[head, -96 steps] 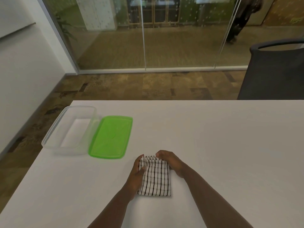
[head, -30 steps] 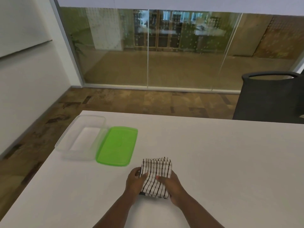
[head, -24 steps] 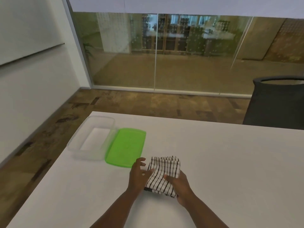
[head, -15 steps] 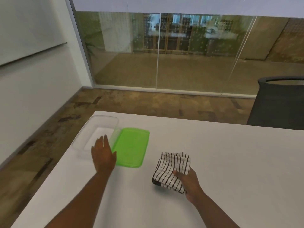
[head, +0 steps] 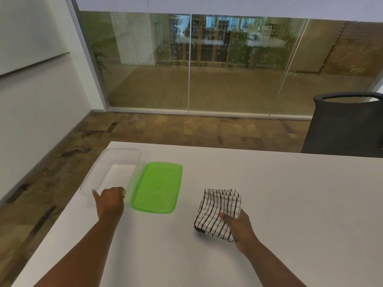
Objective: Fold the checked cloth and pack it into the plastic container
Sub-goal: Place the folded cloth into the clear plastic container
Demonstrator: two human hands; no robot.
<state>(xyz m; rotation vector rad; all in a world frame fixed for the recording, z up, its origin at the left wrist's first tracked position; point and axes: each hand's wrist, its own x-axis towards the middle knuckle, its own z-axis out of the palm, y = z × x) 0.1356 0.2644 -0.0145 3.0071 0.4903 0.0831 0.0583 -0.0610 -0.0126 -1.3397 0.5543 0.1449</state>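
While left hand [head: 109, 200] clasps the plastic container [head: 116, 172] at its near rim and right hand [head: 238, 223] pinches the folded checked cloth [head: 219, 212] right of the green lid [head: 157, 187]: steady container, carry cloth flat across lid, lower inside

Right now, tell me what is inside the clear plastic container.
The clear plastic container looks empty; only the white table shows through its floor. The left hand grips its near rim, hiding that corner.

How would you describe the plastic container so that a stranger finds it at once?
On the white table, look to its far left corner. The plastic container lies beside the green lid, touched by the left hand. It alone is clear.
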